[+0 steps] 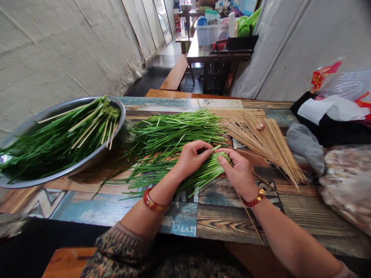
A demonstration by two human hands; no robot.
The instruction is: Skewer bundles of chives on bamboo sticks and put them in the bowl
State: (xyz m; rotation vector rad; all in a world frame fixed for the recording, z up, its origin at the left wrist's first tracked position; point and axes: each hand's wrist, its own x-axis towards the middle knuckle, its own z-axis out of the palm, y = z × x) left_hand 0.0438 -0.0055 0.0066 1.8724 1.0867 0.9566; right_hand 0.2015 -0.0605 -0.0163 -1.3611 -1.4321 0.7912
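My left hand [194,157] pinches the pale stem ends of a few garlic chives [216,147] between thumb and fingertips. Close against it, my right hand [238,168] is closed, its thumb and forefinger together by the same stems. A thin bamboo skewer [251,220] runs out from beneath my right palm toward the table's front edge; its upper end is hidden by the fingers. Loose chives [162,170] lie under both hands, and a larger pile of chives [185,129] is just beyond. A fan of bamboo skewers [274,148] lies to the right.
At the left, a metal basin [123,116] holds skewered chives [60,135]. On the right are a grey crumpled bag [305,144], a clear bag of pale food [346,185] and a black container [327,131]. Beyond the patchwork table [174,216] stand a bench [175,73] and another table [217,58].
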